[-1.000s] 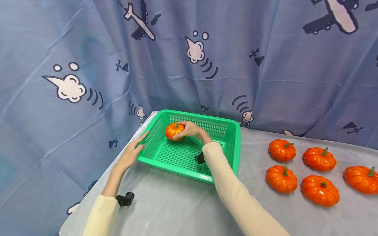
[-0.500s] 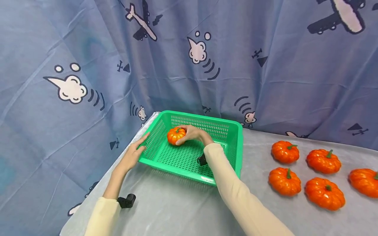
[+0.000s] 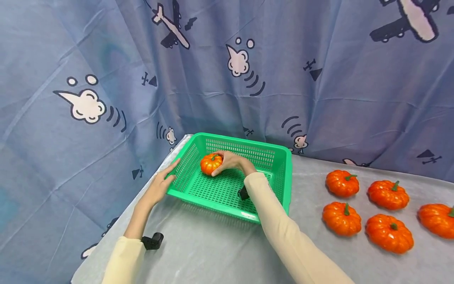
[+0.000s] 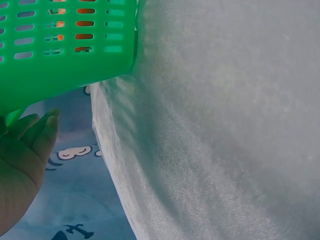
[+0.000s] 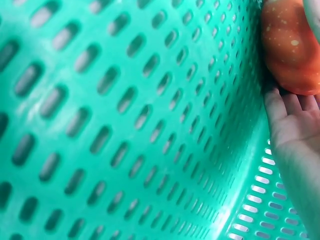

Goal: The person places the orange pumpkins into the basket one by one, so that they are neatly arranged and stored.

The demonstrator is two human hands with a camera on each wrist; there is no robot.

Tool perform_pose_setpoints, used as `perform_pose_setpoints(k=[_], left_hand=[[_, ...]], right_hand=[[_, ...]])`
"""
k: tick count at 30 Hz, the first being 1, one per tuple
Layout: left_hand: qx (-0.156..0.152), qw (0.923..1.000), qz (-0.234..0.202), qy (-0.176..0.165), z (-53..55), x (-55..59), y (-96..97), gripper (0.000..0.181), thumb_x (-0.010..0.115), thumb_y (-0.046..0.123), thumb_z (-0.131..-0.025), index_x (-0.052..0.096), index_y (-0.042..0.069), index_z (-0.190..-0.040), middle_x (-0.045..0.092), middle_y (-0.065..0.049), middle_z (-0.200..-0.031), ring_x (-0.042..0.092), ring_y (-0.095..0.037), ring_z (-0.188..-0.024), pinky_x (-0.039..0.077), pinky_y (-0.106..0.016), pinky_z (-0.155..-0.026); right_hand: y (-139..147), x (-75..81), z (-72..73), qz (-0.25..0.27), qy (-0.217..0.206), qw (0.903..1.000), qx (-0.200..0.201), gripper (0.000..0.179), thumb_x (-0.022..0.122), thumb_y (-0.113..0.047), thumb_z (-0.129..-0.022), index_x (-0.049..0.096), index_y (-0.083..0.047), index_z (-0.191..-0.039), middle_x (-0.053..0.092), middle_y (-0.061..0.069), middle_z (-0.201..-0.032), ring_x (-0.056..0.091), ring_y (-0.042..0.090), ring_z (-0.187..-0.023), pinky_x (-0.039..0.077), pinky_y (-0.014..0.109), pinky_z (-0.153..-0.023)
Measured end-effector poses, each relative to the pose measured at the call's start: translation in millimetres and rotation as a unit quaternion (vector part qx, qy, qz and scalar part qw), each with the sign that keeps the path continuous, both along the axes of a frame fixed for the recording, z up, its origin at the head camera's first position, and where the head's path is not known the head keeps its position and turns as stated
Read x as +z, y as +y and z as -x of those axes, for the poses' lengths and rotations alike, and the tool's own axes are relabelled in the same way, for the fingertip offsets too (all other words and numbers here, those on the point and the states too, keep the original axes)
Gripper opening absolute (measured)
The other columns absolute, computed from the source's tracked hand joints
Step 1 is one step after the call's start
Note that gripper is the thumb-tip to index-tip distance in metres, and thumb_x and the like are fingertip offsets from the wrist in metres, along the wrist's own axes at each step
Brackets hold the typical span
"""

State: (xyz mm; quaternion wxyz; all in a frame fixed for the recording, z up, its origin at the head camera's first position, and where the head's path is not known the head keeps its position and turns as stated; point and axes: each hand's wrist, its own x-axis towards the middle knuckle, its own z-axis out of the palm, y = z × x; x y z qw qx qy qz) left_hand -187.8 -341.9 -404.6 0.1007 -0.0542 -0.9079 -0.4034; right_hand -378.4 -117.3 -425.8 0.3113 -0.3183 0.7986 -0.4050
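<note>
Holds orange pumpkin [image 3: 209, 165] in right grip [image 3: 231, 161], thumb and fingers round its right side, inside green basket [image 3: 213, 207], toward left end. Touches basket's left rim with left grip [image 3: 157, 188], fingers straight. Count five more pumpkins [image 3: 389, 234] on table [image 3: 198, 252], to right. Note printed planes, clouds on blue curtain [image 3: 213, 106].

Pale grey cloth [image 3: 205, 248] over table, edge running along left side. Five loose orange pumpkins [image 3: 342, 221] with green stems on right part: two far, two near, one further right, cut off by frame edge. Blue curtain [image 3: 213, 106] behind and down left side, creased. Prints on it: plane [image 3: 172, 27] upper left of centre, larger plane [image 3: 415, 19] far right, white clouds [image 3: 86, 106], dark curved lines.
</note>
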Motion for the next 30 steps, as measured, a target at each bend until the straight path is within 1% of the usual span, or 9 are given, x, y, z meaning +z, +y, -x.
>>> perform_pose_setpoints(k=[5, 12, 19, 25, 30], left_hand=[[0.002, 1.0000, -0.003, -0.003, 0.1, -1.8, 1.0, 0.055, 0.041, 0.008, -0.095, 0.033, 0.009, -0.150, 0.033, -0.015, -0.151, 0.030, -0.040, -0.137, 0.024, -0.057, -0.111], [0.002, 1.0000, 0.000, -0.003, 0.9, -1.1, 0.9, 0.055, 0.041, 0.008, -0.095, 0.034, 0.010, -0.150, 0.034, -0.014, -0.151, 0.031, -0.039, -0.137, 0.025, -0.057, -0.111], [0.001, 0.9999, -0.005, -0.010, 0.4, -3.0, 0.0, 0.055, 0.041, 0.009, -0.096, 0.033, 0.010, -0.150, 0.033, -0.012, -0.152, 0.029, -0.039, -0.138, 0.023, -0.057, -0.111], [0.002, 1.0000, -0.002, -0.009, 0.5, -1.5, -0.2, 0.055, 0.041, 0.008, -0.095, 0.034, 0.010, -0.150, 0.034, -0.014, -0.151, 0.029, -0.040, -0.138, 0.023, -0.057, -0.111], [0.004, 1.0000, 0.001, -0.007, 1.1, -1.0, -1.0, 0.055, 0.041, 0.008, -0.095, 0.034, 0.010, -0.150, 0.034, -0.014, -0.151, 0.029, -0.040, -0.138, 0.023, -0.056, -0.111]], right_hand=[[1.8, -1.7, 0.4, 0.000, -0.008, 1.0000, 0.000, 0.086, 0.080, -0.015, -0.077, 0.033, -0.011, -0.148, 0.043, 0.013, -0.140, 0.048, 0.029, -0.120, 0.048, 0.038, -0.095], [3.8, -2.2, 1.8, 0.010, -0.023, 0.9997, 0.000, 0.085, 0.080, -0.013, -0.076, 0.035, -0.011, -0.148, 0.045, 0.013, -0.139, 0.049, 0.028, -0.119, 0.049, 0.037, -0.094], [7.8, -0.4, -0.5, 0.001, -0.029, 0.9996, -0.005, 0.086, 0.082, -0.014, -0.074, 0.036, -0.012, -0.147, 0.044, 0.012, -0.140, 0.049, 0.028, -0.120, 0.048, 0.037, -0.095], [12.2, 0.7, -1.2, 0.000, -0.032, 0.9995, -0.004, 0.087, 0.081, -0.013, -0.075, 0.034, -0.011, -0.148, 0.044, 0.013, -0.140, 0.048, 0.028, -0.121, 0.048, 0.037, -0.096], [16.2, 2.1, -1.0, 0.010, -0.045, 0.9989, 0.003, 0.087, 0.080, -0.008, -0.075, 0.032, -0.007, -0.148, 0.041, 0.014, -0.144, 0.045, 0.029, -0.127, 0.045, 0.038, -0.101]])
